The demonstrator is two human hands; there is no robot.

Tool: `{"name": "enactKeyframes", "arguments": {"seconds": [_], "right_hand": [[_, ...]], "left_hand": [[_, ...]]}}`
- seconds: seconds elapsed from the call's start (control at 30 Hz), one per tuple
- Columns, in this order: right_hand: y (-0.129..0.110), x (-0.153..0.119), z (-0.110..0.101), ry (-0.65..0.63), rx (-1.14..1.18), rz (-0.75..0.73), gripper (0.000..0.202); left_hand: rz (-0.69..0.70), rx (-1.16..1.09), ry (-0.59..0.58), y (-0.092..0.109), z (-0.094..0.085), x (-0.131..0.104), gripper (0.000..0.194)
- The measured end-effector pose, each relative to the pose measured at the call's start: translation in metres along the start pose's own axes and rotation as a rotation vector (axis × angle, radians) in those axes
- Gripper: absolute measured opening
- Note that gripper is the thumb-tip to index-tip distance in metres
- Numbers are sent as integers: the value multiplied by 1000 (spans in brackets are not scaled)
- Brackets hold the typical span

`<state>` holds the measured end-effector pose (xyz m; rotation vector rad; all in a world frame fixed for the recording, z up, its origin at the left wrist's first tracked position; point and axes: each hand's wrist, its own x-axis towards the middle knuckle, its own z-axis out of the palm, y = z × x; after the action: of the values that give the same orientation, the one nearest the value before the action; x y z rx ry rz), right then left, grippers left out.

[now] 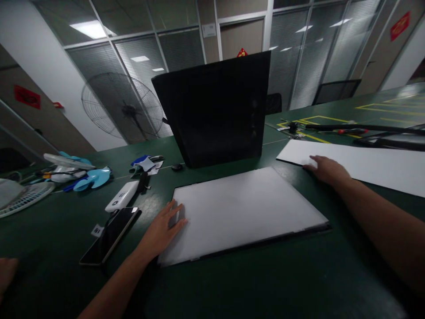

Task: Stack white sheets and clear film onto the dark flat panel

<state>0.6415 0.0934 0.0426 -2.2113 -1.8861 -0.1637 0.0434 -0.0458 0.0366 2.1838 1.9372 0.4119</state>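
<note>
Nearest my camera is one green table (pixel 245 288), with two bare forearms reaching over it. At the far left edge I catch part of one other person's hand (pixel 7 270), blurred. Past it lie one white fan guard (pixel 29 199) and a light-blue fan blade (pixel 96 178), then one white device (pixel 122 196) and one phone (pixel 109 239). I see the left hand (pixel 162 232) next: its forearm slants up from the bottom edge, palm down, fingers spread open — resting on the left end of a white panel (pixel 239 212) that lies flat mid-table. One black panel (pixel 215 110) stands upright behind it. The right arm comes in from the right edge; its right hand (pixel 325 169), forefinger stretched, touches the left end of a second white panel (pixel 368 164) — I can't tell whether it grips. That makes two white panels.
</note>
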Motion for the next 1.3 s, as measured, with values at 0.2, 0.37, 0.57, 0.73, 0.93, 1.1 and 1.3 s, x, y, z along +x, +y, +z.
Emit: {"name": "enactKeyframes", "arguments": {"seconds": [0.2,0.37,0.57,0.73,0.93,1.1,1.3], "right_hand": [[1,6,4,-117,-99,162,42],[-17,3,-4,-82,-158,218,40],[-40,-17,-28,11,-166,223,45],[-101,-48,-70,138,-208,55,46],[-204,-136,-71,7,-157,-542,29],[-243,-190,-41,-133,30,-1047,34],[-243,-205,-43,-230,295,-1222,48]], "left_hand": [[19,15,-1,-2,1,-1,61],[18,25,-14,1,-1,-2,62],[21,21,-1,-3,0,-1,61],[44,26,12,-6,2,-1,64],[35,-16,79,-2,1,-4,67],[71,-83,88,-4,2,-5,61],[82,38,34,-9,7,-2,81]]}}
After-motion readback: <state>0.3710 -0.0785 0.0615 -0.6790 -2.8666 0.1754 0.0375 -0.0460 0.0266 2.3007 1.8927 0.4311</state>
